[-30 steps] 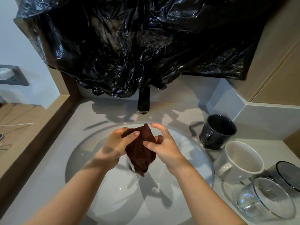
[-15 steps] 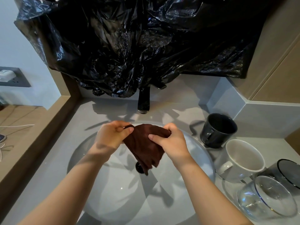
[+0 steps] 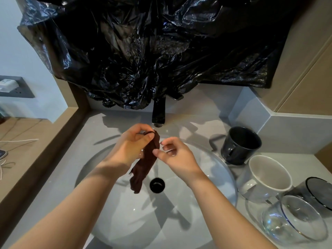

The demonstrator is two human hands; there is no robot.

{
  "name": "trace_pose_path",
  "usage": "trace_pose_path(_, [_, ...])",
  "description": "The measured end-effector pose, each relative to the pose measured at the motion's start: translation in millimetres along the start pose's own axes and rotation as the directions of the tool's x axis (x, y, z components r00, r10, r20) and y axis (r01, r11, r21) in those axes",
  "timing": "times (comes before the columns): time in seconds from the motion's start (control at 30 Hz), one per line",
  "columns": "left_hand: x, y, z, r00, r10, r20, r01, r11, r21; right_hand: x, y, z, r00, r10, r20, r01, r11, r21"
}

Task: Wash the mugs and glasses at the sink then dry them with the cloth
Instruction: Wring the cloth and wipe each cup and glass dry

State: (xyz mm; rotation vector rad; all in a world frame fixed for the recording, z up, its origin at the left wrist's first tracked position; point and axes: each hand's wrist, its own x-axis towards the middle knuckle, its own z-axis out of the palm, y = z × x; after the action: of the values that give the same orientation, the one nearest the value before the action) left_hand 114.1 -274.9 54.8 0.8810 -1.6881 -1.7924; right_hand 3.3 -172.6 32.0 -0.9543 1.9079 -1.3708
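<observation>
Grey worktop [image 3: 79, 151], white round basin [image 3: 125, 221] — dark-brown cloth [image 3: 147, 164] clamped in left hand [image 3: 131, 148], pinched by right hand [image 3: 177, 159]; loosened, could drop onto black drain [image 3: 157, 185].

no readable text, labels or numbers anywhere in view

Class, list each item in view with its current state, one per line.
cloth, bunched, hanging over the sink
left hand, grips the cloth
right hand, pinches the cloth
tap, off
dark mug, empty
white mug, empty
clear glass, empty
smoked glass, upright
</observation>
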Motion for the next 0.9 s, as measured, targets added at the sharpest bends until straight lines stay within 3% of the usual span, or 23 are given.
trace_pose_path(0.13, [-2, 3, -6, 0.995, -0.038, 0.095, 0.039, 0.999, -0.006, 6, 4, 5, 0.998, 0.03, 0.052, -0.029, 0.999, -0.02])
trace_pose_path(0.2, [-2, 1, -13, 0.997, -0.034, 0.076, 0.023, 0.99, 0.14, 7, 5, 1, 0.997, 0.071, 0.004, -0.071, 0.995, 0.076])
trace_pose_path(0.27, [-2, -1, -16, 0.999, 0.039, -0.007, -0.033, 0.921, 0.388, 5, 3, -3, 0.996, 0.075, -0.039, -0.067, 0.983, 0.172])
trace_pose_path(0.33, [-1, -2, -12, 0.984, 0.15, -0.093, -0.073, 0.826, 0.558, 1, 1, -4, 0.987, -0.063, -0.147, 0.069, 0.997, 0.039])
trace_pose_path(0.4, [0, -4, -7, 0.968, 0.218, -0.123, -0.093, 0.768, 0.634, -2, 5, -5, 0.945, -0.232, -0.23, 0.177, 0.955, -0.237])
trace_pose_path(0.47, [2, -10, -4, 0.982, 0.146, -0.119, -0.052, 0.817, 0.574, -1, 8, -10, 0.961, -0.228, -0.154, 0.129, 0.868, -0.48])
trace_pose_path(0.53, [3, -17, -2, 0.991, 0.06, -0.123, 0.01, 0.865, 0.502, -2, 11, -18, 0.991, -0.132, -0.025, 0.095, 0.82, -0.564])
trace_pose_path(0.63, [1, -22, -2, 0.988, -0.03, -0.152, 0.107, 0.84, 0.531, -2, 12, -23, 0.986, -0.142, 0.091, 0.169, 0.8, -0.576])
trace_pose_path(0.73, [3, -25, -4, 0.979, -0.091, -0.182, 0.174, 0.839, 0.516, 0, 16, -20, 0.991, -0.132, -0.009, 0.116, 0.898, -0.424])
trace_pose_path(0.8, [3, -25, -2, 0.962, -0.209, -0.175, 0.256, 0.911, 0.324, 1, 14, -16, 0.984, -0.148, -0.099, 0.111, 0.945, -0.307])
trace_pose_path(0.9, [-3, -24, 7, 0.912, -0.405, -0.066, 0.395, 0.91, -0.127, -3, 6, -4, 0.974, -0.226, 0.005, 0.212, 0.909, -0.359])
